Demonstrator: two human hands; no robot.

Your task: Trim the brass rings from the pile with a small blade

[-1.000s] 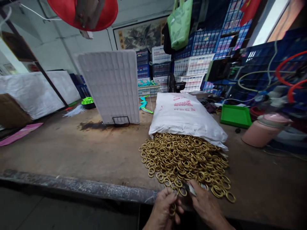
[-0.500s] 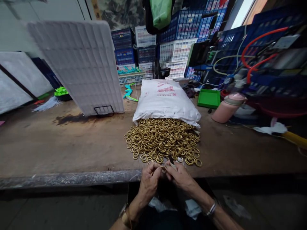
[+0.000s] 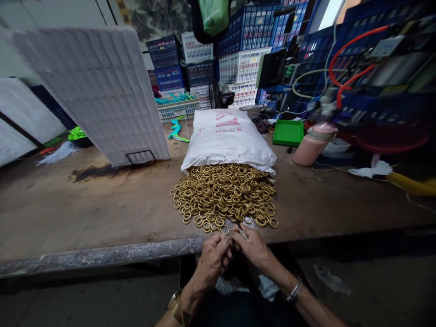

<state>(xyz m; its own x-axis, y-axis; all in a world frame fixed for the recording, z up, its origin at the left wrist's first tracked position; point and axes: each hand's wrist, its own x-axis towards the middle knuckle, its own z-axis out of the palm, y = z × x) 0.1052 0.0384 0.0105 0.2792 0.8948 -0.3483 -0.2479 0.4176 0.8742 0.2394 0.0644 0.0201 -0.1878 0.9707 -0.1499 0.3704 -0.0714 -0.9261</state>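
A heap of brass rings (image 3: 225, 193) spills from the open mouth of a white sack (image 3: 227, 138) lying on the worn brown table (image 3: 85, 204). At the table's near edge my left hand (image 3: 214, 256) is closed; earlier it held brass rings, now hidden in the fist. My right hand (image 3: 254, 247) is closed in a pinch on a small dark and silver tool (image 3: 241, 230), touching the left hand's fingertips. Both hands sit just below the nearest rings of the heap. A watch shows on my left wrist, a bracelet on my right.
A white ribbed panel (image 3: 98, 91) leans upright on a black wire stand at the left. A green tray (image 3: 288, 132) and a pink jug (image 3: 311, 144) stand at the right. Stacked blue and white crates (image 3: 238, 63) fill the back. A dark rail (image 3: 95, 256) edges the table.
The view tilted down and back, so my forearms and the floor show. My hands stayed together at the table edge, working on rings, with little shift between them.
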